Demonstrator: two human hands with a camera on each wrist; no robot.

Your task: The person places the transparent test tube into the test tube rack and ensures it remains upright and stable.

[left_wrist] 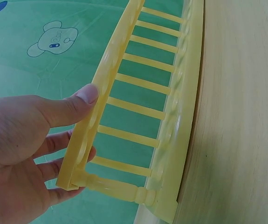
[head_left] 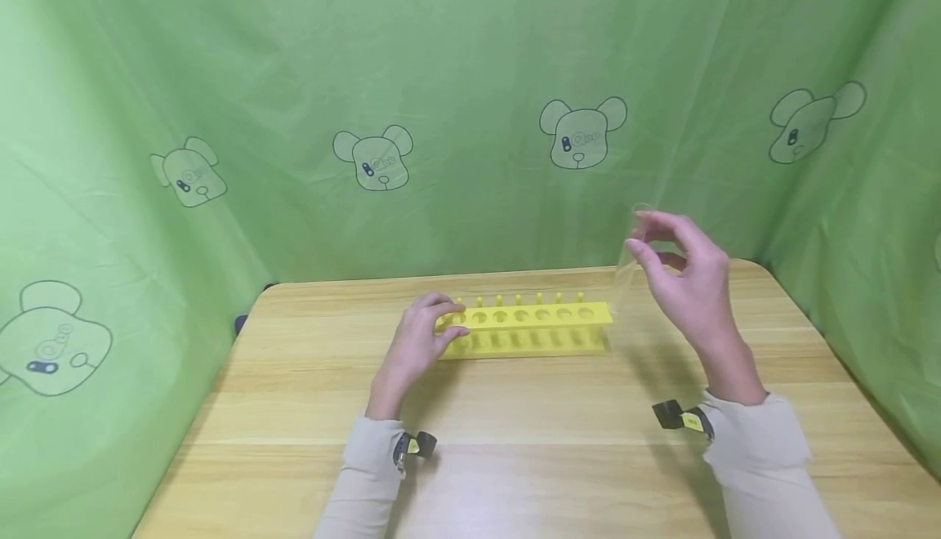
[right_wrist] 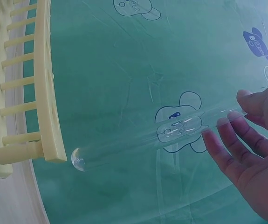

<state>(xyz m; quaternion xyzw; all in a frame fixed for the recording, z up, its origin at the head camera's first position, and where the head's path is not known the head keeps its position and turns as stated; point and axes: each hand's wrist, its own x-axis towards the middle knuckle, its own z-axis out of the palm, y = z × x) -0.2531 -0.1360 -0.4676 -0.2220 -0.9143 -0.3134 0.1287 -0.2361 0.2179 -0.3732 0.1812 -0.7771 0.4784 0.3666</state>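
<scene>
A yellow test tube rack with a row of round holes and upright pegs stands on the table. My left hand grips its left end, thumb on the near edge of the top plate and fingers behind, as the left wrist view also shows on the rack. My right hand pinches a clear test tube near its top, raised beside the rack's right end. In the right wrist view the tube's rounded bottom is close to the rack's end corner, apart from it, and the tube is tilted.
A wood-grain table extends in front of the rack. Green curtains printed with bear heads hang behind the table and at both sides. Each wrist wears a strapped black camera.
</scene>
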